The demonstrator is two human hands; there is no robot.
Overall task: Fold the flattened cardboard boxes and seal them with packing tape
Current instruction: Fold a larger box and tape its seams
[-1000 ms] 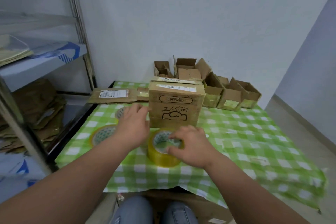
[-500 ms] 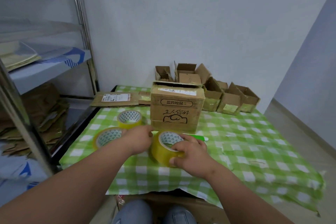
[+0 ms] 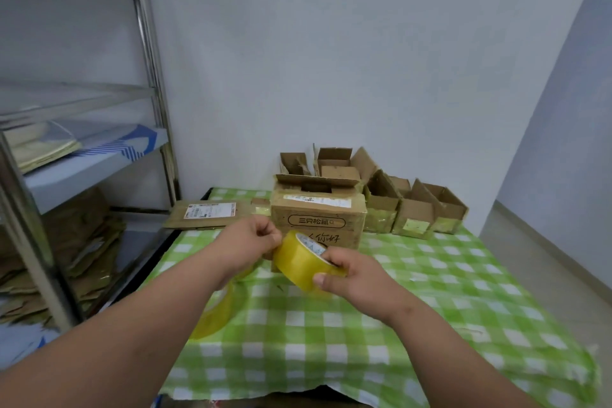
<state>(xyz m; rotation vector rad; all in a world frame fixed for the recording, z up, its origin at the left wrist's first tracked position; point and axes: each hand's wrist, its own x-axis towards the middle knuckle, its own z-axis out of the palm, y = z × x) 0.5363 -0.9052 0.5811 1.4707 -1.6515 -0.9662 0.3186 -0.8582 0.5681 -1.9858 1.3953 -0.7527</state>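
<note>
A yellow roll of packing tape (image 3: 303,262) is lifted off the table in front of a folded cardboard box (image 3: 318,220) with printed characters. My right hand (image 3: 351,275) grips the roll from the right, thumb on its outer face. My left hand (image 3: 255,243) is at the roll's upper left edge, fingertips pinched together on the tape there. The box's top flaps stand partly raised. Another tape roll (image 3: 215,315) lies on the table under my left forearm, partly hidden.
Several open small boxes (image 3: 414,209) stand along the wall behind. A flattened box with a label (image 3: 205,214) lies at the back left. A metal shelf rack (image 3: 66,175) with flattened cardboard stands left. A green checked cloth (image 3: 430,308) covers the table.
The tape roll has been lifted off the table and tilted on edge. My left hand moved from beside the roll up to its upper edge. The view tilted upward.
</note>
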